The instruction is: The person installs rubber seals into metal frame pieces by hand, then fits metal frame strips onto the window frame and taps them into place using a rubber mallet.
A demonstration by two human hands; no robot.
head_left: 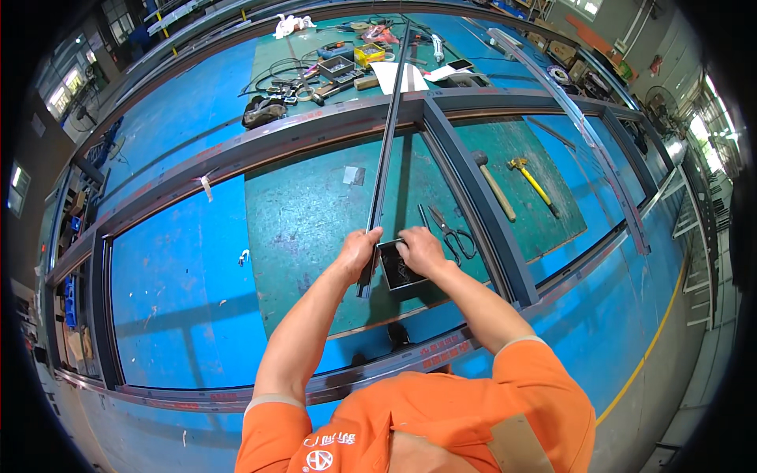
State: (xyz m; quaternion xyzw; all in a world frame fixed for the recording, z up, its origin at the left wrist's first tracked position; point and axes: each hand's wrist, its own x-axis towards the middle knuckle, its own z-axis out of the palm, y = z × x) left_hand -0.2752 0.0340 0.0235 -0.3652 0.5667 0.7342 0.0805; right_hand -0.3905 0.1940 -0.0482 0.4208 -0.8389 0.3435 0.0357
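My left hand [359, 251] is closed around the near end of a long, dark metal profile [386, 158]. The profile slants away from me across the large grey window frame [485, 205]. Just right of it, my right hand [423, 251] is at the upper edge of a small, open black box [400, 276]. Its fingers are curled and their tips point into the box; whatever they pinch is hidden. A pair of scissors with dark handles [453, 233] lies close to the right hand, on the green board [307, 213] inside the frame.
A mallet [498, 189] and a yellow-handled hammer [536, 185] lie in the frame's right opening. Another long profile [579, 122] crosses the right side. Beyond the frame are cables, a yellow box [368, 54], a hammer [327, 92] and white paper [400, 77].
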